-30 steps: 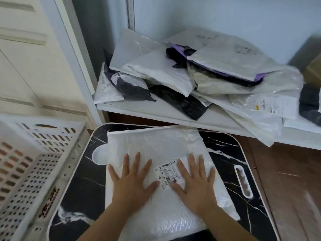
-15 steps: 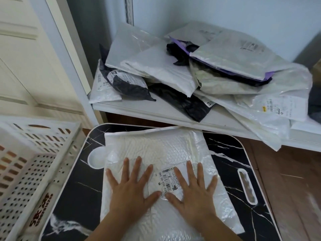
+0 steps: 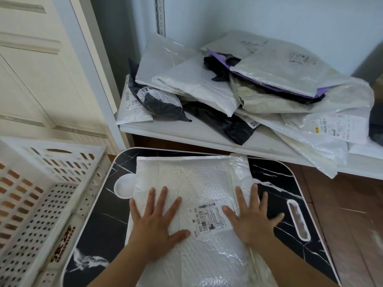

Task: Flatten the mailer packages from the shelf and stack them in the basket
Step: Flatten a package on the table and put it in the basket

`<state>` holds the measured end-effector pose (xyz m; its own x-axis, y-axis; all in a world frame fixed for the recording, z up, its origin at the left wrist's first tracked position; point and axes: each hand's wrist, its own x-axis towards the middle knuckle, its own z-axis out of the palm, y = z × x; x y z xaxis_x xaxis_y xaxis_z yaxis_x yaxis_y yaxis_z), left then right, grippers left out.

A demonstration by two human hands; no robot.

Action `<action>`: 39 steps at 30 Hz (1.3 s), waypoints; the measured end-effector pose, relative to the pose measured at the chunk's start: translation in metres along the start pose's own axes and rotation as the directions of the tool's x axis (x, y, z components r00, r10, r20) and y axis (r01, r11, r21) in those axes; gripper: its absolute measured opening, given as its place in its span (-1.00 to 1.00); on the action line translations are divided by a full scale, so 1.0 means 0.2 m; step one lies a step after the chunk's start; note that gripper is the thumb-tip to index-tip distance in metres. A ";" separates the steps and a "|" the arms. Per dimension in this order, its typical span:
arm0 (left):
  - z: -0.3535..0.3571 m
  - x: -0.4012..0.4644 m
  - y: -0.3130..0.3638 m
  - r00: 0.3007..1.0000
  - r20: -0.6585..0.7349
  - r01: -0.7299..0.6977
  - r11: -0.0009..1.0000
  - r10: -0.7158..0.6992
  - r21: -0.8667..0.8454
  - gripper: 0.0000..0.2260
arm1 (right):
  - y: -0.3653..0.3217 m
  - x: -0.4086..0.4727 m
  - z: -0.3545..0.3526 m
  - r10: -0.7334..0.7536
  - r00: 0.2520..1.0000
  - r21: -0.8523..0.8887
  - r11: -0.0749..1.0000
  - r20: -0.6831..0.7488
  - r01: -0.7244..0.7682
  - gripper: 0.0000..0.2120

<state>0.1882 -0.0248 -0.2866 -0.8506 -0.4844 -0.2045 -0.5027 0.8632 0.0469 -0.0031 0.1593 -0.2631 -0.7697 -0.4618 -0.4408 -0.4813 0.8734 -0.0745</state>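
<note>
White bubble mailer (image 3: pixel 192 183) on black marbled tray (image 3: pixel 99 220), left hand (image 3: pixel 154 221) at 7 o'clock, right hand (image 3: pixel 251 217) at 4 o'clock, both flat, fingers spread, gripping nothing.

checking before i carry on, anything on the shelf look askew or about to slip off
Yes: a clear plastic mailer at the right of the heap droops over the shelf front edge, as does a black mailer.
</note>
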 end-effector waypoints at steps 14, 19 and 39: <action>-0.01 -0.01 0.00 0.997 0.083 -0.006 1.000 0.007 -0.010 -0.23 | 0.03 -0.06 -0.01 -0.018 0.999 -0.050 0.999 0.048 0.020 -0.19; -0.03 -0.01 -0.03 0.997 0.063 -0.046 0.999 0.047 -0.023 -0.18 | 0.03 -0.09 0.01 -0.024 0.999 -0.048 0.998 0.036 0.026 -0.19; -0.68 -0.21 -0.40 0.788 0.211 0.528 0.458 -0.579 -0.715 -0.73 | -0.27 -0.24 -0.41 0.211 0.973 0.572 0.789 0.093 -0.225 -0.60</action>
<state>0.2444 -0.0934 -0.1482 -0.3468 -0.8509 -0.3945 -0.7893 0.0375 0.6129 0.0261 0.1213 -0.1632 -0.8116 -0.2511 -0.5275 0.0334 0.8815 -0.4710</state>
